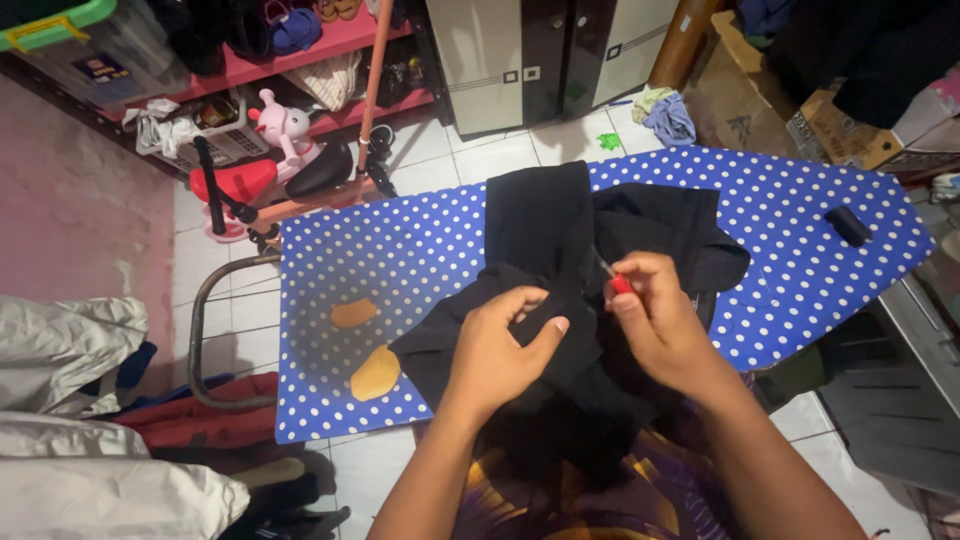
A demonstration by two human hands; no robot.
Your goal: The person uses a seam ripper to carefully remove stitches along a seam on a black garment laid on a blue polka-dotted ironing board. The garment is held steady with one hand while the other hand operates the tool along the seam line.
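Fingers (640,275) of the right hand (665,320) pinch a small red-handled tool (615,280); left hand (495,350) fingers grip a fold of the black garment (560,260), which lies on the blue polka-dot ironing board (400,260) beside a black spool (848,225).

White tiled floor (505,150) — pink shelf (300,55), dark-and-cream cabinet (545,50) behind.

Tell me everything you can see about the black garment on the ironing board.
The black garment is plain dark cloth, matte and soft-looking, lying crumpled across the blue polka-dot ironing board, its near part hanging off the board's edge toward the person. The left hand pinches a fold. The right hand rests on it, holding a small red-handled tool with a thin metal tip against the fabric.
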